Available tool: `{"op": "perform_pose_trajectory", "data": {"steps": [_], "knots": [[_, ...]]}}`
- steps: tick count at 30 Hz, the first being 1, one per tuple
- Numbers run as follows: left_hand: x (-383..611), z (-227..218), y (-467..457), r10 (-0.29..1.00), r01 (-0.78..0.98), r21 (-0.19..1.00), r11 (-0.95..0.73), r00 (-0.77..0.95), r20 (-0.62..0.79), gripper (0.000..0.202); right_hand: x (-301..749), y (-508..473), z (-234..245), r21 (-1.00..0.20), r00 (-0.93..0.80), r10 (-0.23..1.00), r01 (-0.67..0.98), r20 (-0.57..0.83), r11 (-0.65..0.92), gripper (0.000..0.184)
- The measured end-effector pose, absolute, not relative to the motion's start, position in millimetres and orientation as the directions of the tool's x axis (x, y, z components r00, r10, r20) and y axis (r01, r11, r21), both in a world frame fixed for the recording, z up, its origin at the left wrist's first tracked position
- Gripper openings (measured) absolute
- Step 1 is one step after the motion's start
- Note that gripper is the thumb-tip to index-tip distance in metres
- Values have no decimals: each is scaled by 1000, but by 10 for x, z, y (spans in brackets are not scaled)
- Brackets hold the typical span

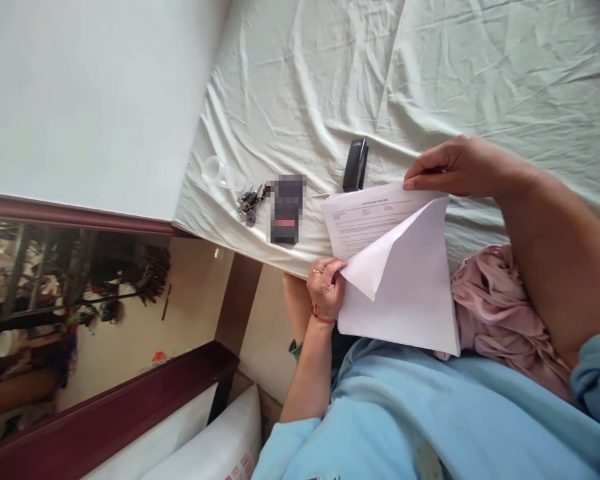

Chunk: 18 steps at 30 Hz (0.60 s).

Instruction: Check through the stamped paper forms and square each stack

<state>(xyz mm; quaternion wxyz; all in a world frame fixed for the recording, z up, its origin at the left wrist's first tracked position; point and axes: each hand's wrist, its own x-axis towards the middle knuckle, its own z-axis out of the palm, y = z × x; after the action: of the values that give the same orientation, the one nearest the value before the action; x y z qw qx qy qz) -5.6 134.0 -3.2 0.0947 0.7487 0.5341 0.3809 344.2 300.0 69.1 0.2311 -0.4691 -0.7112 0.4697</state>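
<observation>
l hand (326, 288) is curled almost closed, gripping folded top sheet (383, 250) at l edge of the paper stack (405, 307). r hand (443, 167) pinches the stack's far edge nr r corner, btwn thumb + fingers. hands are apart. stack is btwn pale cloth (460, 80) + blue shirt (430, 393); long axis runs away from person, heading end twd stapler (355, 165).
</observation>
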Motion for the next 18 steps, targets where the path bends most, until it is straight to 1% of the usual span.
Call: {"op": "perform_pose_trajectory", "data": {"steps": [4, 9, 14, 18], "knots": [[-57, -29, 1346, 855, 723, 531, -442, 162, 493, 25, 3365, 3010, 610, -861, -426, 904, 473, -38, 187, 38], [-78, -54, 1345, 867, 745, 518, -421, 163, 471, 25, 3327, 3008, 620, -824, -473, 879, 474, 59, 310, 41], [-90, -64, 1340, 878, 748, 527, -404, 156, 452, 26, 3359, 3040, 600, -786, -512, 858, 513, 42, 345, 42], [-84, -57, 1341, 877, 746, 528, -406, 155, 455, 26, 3393, 3054, 571, -779, -541, 841, 519, 20, 352, 44]]}}
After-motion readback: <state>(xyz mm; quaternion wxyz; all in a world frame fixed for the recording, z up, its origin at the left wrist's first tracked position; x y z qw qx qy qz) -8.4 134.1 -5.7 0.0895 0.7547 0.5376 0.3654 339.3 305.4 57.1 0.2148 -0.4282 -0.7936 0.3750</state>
